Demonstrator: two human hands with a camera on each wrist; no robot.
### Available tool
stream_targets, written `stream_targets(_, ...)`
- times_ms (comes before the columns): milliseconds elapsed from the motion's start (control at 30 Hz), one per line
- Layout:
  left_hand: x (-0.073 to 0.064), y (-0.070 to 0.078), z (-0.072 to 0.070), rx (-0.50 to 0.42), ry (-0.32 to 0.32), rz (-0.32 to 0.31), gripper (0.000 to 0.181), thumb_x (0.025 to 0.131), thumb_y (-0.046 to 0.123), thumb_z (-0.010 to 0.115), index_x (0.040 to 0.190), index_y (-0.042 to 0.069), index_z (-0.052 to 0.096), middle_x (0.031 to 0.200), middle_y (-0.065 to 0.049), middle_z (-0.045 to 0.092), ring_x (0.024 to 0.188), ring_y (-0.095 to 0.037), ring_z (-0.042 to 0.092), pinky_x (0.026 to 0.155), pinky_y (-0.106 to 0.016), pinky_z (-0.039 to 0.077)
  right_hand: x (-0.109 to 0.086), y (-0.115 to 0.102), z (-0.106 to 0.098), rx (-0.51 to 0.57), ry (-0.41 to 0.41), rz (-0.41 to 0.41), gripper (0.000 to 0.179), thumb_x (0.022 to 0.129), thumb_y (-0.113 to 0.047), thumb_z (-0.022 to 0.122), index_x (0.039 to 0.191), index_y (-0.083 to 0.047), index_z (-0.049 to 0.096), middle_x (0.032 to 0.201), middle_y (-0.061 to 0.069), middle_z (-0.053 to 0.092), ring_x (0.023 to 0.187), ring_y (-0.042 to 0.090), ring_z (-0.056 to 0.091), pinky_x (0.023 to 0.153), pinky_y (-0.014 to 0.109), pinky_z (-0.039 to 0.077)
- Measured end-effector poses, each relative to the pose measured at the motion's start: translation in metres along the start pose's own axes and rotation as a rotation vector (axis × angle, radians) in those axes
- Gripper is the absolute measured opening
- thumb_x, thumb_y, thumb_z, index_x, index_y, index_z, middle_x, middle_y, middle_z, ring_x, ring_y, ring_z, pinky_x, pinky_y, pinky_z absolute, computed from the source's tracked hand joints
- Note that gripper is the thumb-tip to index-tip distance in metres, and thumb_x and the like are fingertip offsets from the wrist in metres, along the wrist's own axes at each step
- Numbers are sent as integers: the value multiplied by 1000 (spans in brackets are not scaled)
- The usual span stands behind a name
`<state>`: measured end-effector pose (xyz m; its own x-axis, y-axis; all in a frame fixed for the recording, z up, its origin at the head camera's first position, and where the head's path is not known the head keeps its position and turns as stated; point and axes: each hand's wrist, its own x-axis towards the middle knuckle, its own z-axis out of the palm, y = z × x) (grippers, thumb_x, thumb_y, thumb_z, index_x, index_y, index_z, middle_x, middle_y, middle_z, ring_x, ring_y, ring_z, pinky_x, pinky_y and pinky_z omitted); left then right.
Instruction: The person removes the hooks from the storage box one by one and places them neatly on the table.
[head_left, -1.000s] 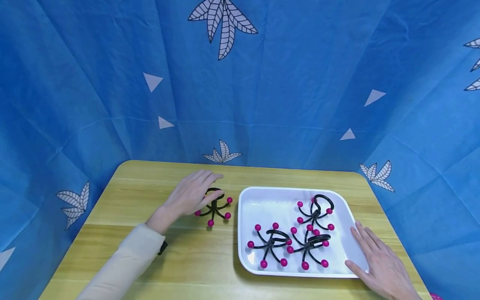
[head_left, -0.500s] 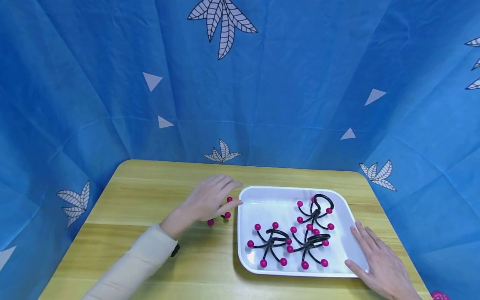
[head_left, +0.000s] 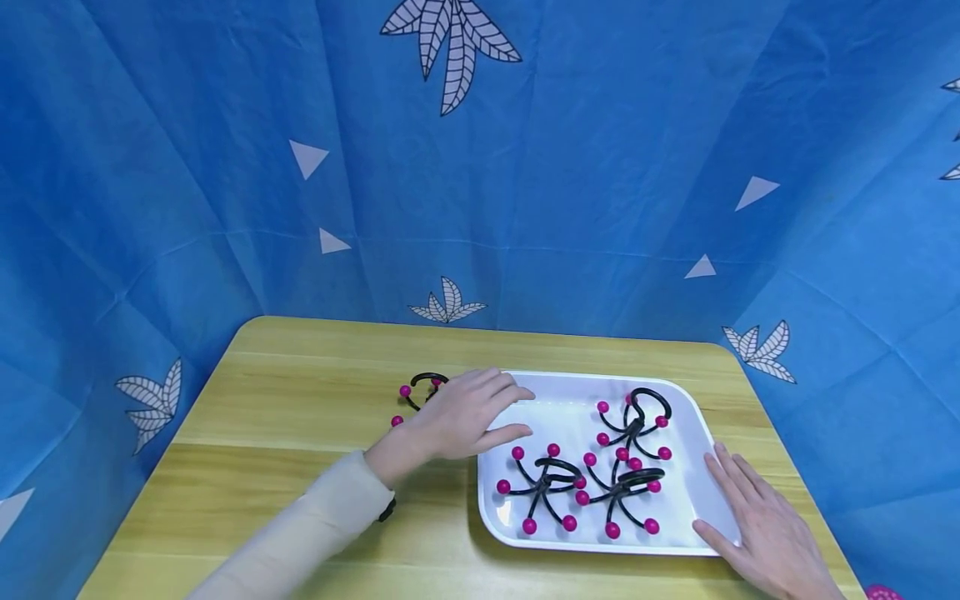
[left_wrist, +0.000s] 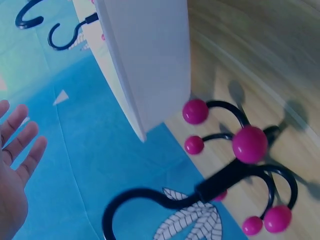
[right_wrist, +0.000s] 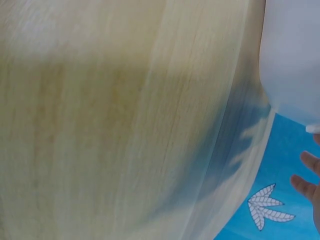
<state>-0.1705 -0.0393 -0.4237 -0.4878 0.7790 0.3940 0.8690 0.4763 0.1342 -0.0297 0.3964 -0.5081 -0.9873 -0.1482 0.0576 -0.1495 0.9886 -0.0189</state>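
My left hand [head_left: 472, 417] is over the left rim of the white tray [head_left: 585, 547], fingers extended and holding nothing. Behind its wrist, partly hidden, a black hook hanger [head_left: 428, 376] with pink ball-tipped arms lies on the table; the left wrist view shows this hanger [left_wrist: 220, 182] close up, beside the tray wall. Inside the tray are three similar hangers, one at the back right [head_left: 635, 427], one at the front left [head_left: 543, 483] and one at the front middle [head_left: 618, 490]. With fingers spread, my right hand [head_left: 768, 529] rests at the tray's right rim.
The light wooden table [head_left: 300, 400] extends left of the tray. A blue patterned cloth [head_left: 562, 167] hangs behind it and along both sides. A pink object [head_left: 882, 592] shows at the bottom right, beyond the table edge.
My left hand has moved right, from above the hanger on the table to over the tray's left rim. That hanger stays on the table. My right hand keeps its place.
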Motion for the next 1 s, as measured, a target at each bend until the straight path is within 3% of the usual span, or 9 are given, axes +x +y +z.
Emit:
stream_targets(200,12,14,6,15,-70,42,46,107,51,56,137,18,65,125,4,72,117,-11,66,104,-28,55,0,0,-2,-5,-22,12,103,94,-68,63,167,-7,26,175,18,24,148,47,35,113,76,37)
stream_targets(400,16,23,17,38,-81,94,46,106,50,57,137,18,66,119,6,72,110,-9,65,100,-25,55,0,0,-3,4,-50,23,102,94,-69,61,167,-7,26,175,19,24,147,48,36,113,77,36)
stream_targets(633,15,34,24,47,-156,79,46,108,54,51,139,22,64,119,9,70,104,-6,62,93,-22,54,1,1,-4,-4,-80,38,104,94,-72,60,167,-6,27,174,20,25,147,49,35,114,78,36)
stream_targets(1000,13,41,32,58,-141,130,37,108,51,54,128,24,69,112,10,70,99,-5,63,87,-20,54,1,1,-4,-6,-77,42,104,93,-73,60,166,-6,29,174,19,26,147,50,36,114,77,36)
